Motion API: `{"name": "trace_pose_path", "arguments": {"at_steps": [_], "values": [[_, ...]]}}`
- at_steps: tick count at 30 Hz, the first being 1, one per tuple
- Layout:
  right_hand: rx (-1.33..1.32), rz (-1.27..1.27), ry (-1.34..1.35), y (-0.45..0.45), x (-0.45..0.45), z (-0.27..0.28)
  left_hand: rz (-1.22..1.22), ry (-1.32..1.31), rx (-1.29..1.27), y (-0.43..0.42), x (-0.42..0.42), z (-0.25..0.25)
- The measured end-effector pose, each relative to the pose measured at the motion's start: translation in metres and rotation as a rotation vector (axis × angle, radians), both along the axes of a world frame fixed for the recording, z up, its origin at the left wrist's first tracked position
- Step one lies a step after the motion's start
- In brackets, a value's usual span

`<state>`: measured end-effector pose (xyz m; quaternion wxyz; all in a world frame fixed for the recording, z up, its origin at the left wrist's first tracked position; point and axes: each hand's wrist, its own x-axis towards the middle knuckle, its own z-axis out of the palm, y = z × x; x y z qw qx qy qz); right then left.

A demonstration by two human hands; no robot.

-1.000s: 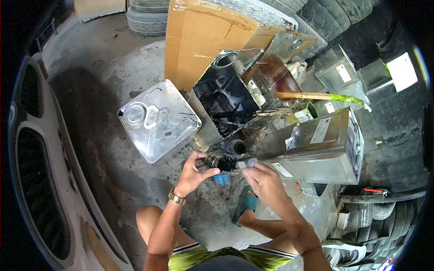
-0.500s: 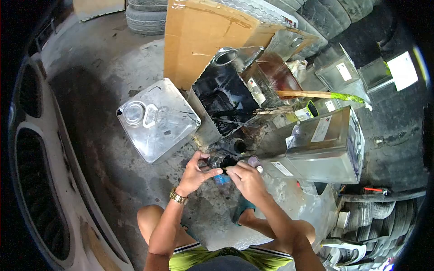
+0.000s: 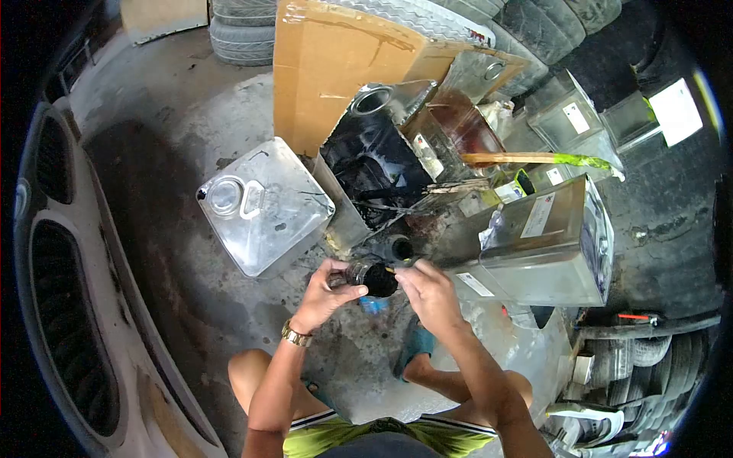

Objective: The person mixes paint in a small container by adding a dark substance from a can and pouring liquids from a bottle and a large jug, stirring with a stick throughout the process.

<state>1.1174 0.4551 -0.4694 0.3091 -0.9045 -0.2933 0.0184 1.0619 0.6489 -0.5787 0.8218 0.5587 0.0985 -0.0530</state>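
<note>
My left hand (image 3: 328, 294) is wrapped round a small clear jar (image 3: 353, 273), its mouth tilted toward me and black inside. At the jar's right rim, my right hand (image 3: 429, 294) is closed with its fingertips pinched together. A small yellowish bit shows by those fingertips, but what they hold is mostly hidden. Just beyond the jar stands a dark, round-mouthed container (image 3: 401, 248) on the floor. Something blue (image 3: 374, 304) lies below the jar. Past my hands is a cut-open metal tin (image 3: 333, 200), coated black inside, with dark sticks across its edge.
To the left stands a closed square tin (image 3: 267, 210) with a cap and handle. A tall metal tin (image 3: 550, 237) lies at the right. Cardboard (image 3: 343, 69) leans behind the tins, near stacked tires (image 3: 243, 38). A car bumper (image 3: 92, 305) runs along the left.
The jar has tipped so its black mouth faces me more. My right hand has shifted slightly right and up, uncovering more of the jar opening. The view has moved a little.
</note>
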Motion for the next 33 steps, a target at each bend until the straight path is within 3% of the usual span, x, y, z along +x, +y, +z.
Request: {"name": "trace_pose_path", "arguments": {"at_steps": [1, 6, 9, 11, 13, 19, 21, 33], "values": [[-0.09, 0.05, -0.093, -0.001, 0.0, 0.0, 0.023, -0.027, 0.008, -0.001, 0.0, -0.003], [-0.1, 0.059, -0.046, 0.006, -0.005, -0.009, 0.027, 0.0, 0.04, -0.001, 0.0, 0.0], [-0.189, 0.01, -0.07, 0.013, -0.007, -0.017, 0.005, 0.001, -0.097, -0.002, 0.001, 0.003], [-0.053, 0.056, -0.027, 0.009, -0.007, -0.022, 0.015, -0.021, -0.019, 0.001, 0.001, -0.003], [0.186, -0.065, 0.284, 0.003, -0.005, -0.014, 0.03, -0.026, 0.038, 0.004, 0.001, -0.005], [0.385, -0.311, 0.361, -0.025, 0.004, 0.006, 0.017, -0.026, -0.022, 0.012, 0.0, -0.002], [0.431, -0.462, 0.549, -0.032, 0.006, 0.002, 0.034, -0.036, 0.033, 0.012, 0.0, -0.005], [0.422, -0.548, 0.412, -0.054, 0.001, -0.007, 0.063, -0.015, -0.079, 0.011, 0.005, -0.007]]}}
